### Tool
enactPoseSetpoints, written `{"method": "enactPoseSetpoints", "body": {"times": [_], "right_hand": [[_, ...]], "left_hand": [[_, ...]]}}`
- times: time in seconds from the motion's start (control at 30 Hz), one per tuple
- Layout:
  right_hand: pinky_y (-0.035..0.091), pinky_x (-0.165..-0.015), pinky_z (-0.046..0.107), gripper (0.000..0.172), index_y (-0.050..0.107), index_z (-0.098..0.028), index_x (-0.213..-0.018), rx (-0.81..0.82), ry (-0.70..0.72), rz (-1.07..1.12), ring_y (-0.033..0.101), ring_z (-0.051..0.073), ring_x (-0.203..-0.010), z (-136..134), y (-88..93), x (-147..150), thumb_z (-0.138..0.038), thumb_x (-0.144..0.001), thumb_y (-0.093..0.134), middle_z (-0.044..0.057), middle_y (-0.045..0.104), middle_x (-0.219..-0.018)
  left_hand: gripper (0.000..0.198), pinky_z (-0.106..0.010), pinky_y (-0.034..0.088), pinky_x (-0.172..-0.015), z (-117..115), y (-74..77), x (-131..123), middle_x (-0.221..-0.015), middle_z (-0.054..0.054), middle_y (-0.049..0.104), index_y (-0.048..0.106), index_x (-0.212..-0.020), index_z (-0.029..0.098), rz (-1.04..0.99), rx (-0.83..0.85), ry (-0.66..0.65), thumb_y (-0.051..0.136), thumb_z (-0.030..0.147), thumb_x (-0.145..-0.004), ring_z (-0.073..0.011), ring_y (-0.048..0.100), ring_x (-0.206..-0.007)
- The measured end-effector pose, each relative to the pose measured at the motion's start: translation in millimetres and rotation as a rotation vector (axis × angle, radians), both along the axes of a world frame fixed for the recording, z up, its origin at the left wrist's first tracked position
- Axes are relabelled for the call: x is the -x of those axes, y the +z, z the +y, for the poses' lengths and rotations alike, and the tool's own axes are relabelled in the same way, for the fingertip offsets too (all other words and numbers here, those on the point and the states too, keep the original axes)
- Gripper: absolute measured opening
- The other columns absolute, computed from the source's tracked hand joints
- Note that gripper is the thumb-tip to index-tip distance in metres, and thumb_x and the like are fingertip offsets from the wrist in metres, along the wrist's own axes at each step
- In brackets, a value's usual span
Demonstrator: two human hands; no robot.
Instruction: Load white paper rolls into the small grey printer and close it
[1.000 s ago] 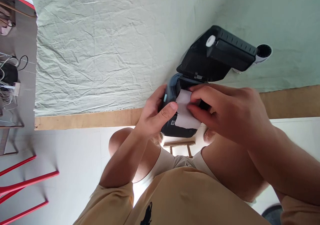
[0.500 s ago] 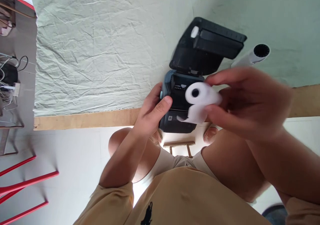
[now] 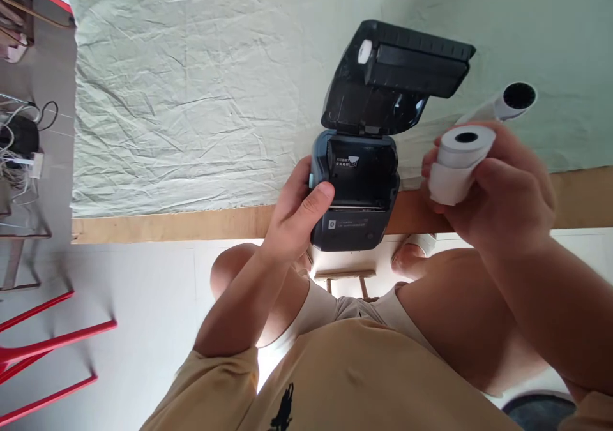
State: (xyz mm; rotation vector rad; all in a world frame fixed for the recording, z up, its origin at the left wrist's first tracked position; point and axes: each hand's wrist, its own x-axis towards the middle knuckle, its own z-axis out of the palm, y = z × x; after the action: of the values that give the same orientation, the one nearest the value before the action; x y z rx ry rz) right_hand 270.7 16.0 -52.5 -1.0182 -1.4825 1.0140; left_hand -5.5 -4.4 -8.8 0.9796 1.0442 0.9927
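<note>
A dark portable label printer (image 3: 357, 226) sits at the table's front edge, its black lid (image 3: 383, 73) swung up and back. The paper bay inside shows no roll, only a small printed sticker on its wall. My left hand (image 3: 297, 214) grips the printer's left side, thumb on top near the bay. To the right, my right hand (image 3: 507, 195) is closed around a white paper roll (image 3: 453, 179), its dark core hole facing up and its loose end hanging at the front. Just behind that hand lies a white cylinder with a dark end (image 3: 520, 96), partly hidden.
A wrinkled pale green cloth (image 3: 191, 99) covers the table, with a bare wooden edge (image 3: 167, 225) along the front. Red stool legs (image 3: 62, 341) stand at lower left. Cables (image 3: 16, 156) lie on the left. A wooden stool (image 3: 345, 274) is beneath the table edge.
My right hand has moved the paper roll rightward, away from over the printer, and turned it more upright. My left hand still holds the printer, whose lid remains raised.
</note>
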Motion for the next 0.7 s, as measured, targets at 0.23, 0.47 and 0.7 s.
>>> {"method": "enactPoseSetpoints", "body": {"times": [0.23, 0.47, 0.7], "right_hand": [[0.030, -0.038, 0.026, 0.034, 0.077, -0.031, -0.125, -0.046, -0.002, 0.072, 0.046, 0.012, -0.042, 0.2, -12.2, -0.2, -0.056, -0.113, 0.059, -0.002, 0.063, -0.071], [0.024, -0.034, 0.025, 0.037, 0.079, -0.029, -0.116, 0.002, -0.047, 0.091, 0.047, 0.012, -0.040, -1.2, -6.8, 4.0, -0.061, -0.111, 0.062, -0.001, 0.066, -0.071], [0.019, -0.030, 0.029, 0.049, 0.080, -0.033, -0.118, -0.031, 0.029, 0.108, 0.043, 0.014, -0.041, 2.8, -6.3, -2.9, -0.078, -0.100, 0.078, 0.001, 0.067, -0.070]], "left_hand": [[0.056, -0.045, 0.071, -0.093, -3.6, -5.0, 0.8, -0.120, -0.008, 0.088, 0.079, -0.128, 0.029, -0.075, -0.053, -0.012, 0.077, 0.079, -0.101, -0.0334, 0.085, -0.112], [0.052, -0.043, 0.074, -0.085, -3.6, -4.2, -1.3, -0.113, -0.008, 0.088, 0.081, -0.127, 0.029, -0.107, -0.025, -0.003, 0.076, 0.075, -0.103, -0.0362, 0.086, -0.122], [0.045, -0.042, 0.074, -0.082, -3.2, -4.4, -1.6, -0.115, -0.007, 0.089, 0.082, -0.130, 0.030, -0.132, -0.051, -0.023, 0.077, 0.067, -0.106, -0.0353, 0.088, -0.117]]}}
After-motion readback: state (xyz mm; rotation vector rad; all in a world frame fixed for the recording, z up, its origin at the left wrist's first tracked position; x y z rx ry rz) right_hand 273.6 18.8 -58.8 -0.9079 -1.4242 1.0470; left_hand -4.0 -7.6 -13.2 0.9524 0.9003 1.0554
